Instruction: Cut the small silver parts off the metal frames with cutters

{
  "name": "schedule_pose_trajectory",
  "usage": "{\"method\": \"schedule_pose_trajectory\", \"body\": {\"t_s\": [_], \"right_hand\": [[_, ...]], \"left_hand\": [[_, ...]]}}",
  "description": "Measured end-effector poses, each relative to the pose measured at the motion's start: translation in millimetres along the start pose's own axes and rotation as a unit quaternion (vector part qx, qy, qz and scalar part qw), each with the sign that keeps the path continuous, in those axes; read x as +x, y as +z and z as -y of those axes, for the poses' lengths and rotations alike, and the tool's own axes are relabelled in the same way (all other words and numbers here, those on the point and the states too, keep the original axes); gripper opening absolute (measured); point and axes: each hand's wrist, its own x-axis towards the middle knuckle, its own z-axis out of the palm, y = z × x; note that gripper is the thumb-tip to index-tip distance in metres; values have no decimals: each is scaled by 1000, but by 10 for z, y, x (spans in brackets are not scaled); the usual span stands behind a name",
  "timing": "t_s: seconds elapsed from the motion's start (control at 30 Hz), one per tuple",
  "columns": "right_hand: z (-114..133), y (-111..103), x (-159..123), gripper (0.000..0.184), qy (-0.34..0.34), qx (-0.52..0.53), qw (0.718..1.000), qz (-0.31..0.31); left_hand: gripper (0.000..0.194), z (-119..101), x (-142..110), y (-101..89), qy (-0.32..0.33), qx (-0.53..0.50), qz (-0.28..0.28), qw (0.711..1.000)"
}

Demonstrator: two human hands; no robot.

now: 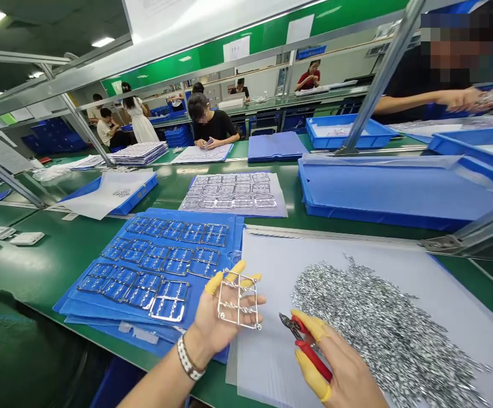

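Observation:
My left hand [216, 311] is palm up and holds a small silver metal frame [238, 299] with twisted wire-like pieces across it. Yellow finger cots cover some fingertips on both hands. My right hand [340, 362] is shut on red-handled side cutters [306, 345], whose jaws point toward the frame and stay apart from it. Below my right hand, a large pile of small metal pieces [378, 323] lies on a white plastic sheet [272, 266]. To the left, a blue sheet [74, 306] carries rows of similar metal frames.
The green workbench [42, 255] holds a large blue tray [399, 192] and a sheet of metal frames [229, 192]. Aluminium rack posts [382, 73] rise across the bench. A co-worker [210, 119] handles parts opposite, and another person's hand [467, 99] works at upper right.

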Motion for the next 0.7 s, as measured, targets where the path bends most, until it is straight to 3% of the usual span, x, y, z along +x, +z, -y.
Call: {"method": "schedule_pose_trajectory", "body": {"t_s": [0.1,0.23,0.43,0.7], "right_hand": [[58,-159,71,42,-46,-70,996,-23],[124,-287,138,40,-48,-173,984,6],[248,-336,301,36,-21,-253,967,27],[296,-265,472,33,-9,-282,957,60]], "left_hand": [[53,300,213,49,-57,-87,20,994],[52,494,329,50,-126,-108,36,985],[50,562,354,105,-133,-83,32,987],[43,543,408,84,-120,-63,25,990]]}}
